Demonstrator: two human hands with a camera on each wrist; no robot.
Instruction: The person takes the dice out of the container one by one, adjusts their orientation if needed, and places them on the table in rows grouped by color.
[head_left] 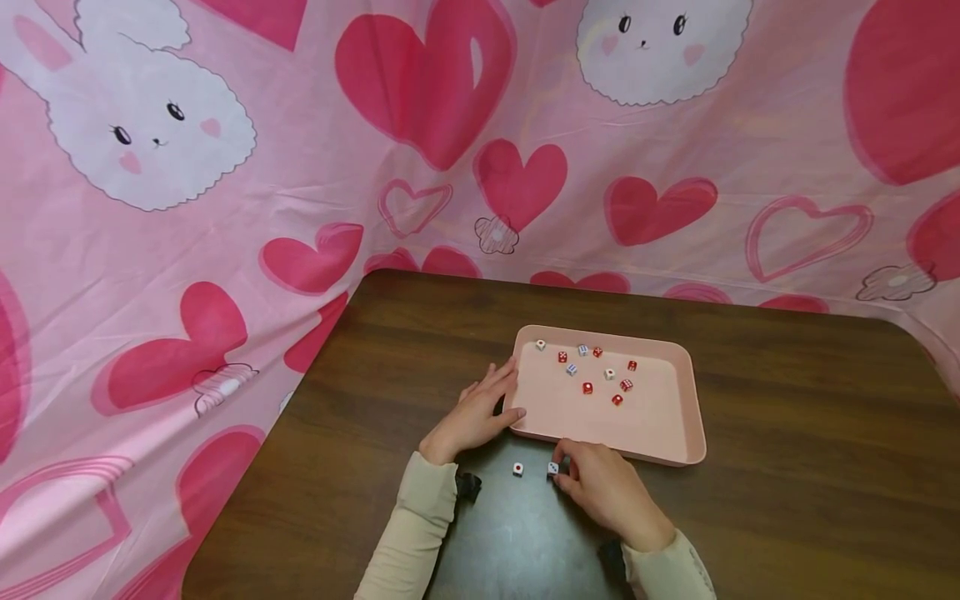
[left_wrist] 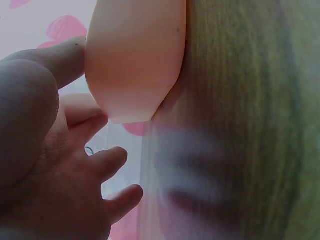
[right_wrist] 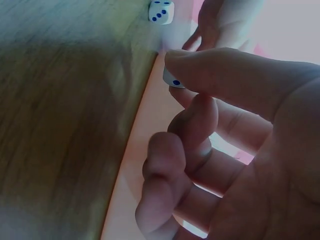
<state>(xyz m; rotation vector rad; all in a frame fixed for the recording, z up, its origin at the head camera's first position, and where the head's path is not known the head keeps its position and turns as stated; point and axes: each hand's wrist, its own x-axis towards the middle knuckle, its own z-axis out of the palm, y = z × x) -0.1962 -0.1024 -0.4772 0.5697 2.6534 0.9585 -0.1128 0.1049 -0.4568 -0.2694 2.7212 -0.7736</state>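
Stretching its long axis sideways, the pink tray (head_left: 656, 421) slants slightly.

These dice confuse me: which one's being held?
The white die pinched by the right grip, outside the tray; its white neighbour and the dice inside lie untouched.

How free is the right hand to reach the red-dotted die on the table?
Probably yes: only tabletop separates the red-dotted die from the other die the right hand pinches, though that grip may need freeing.
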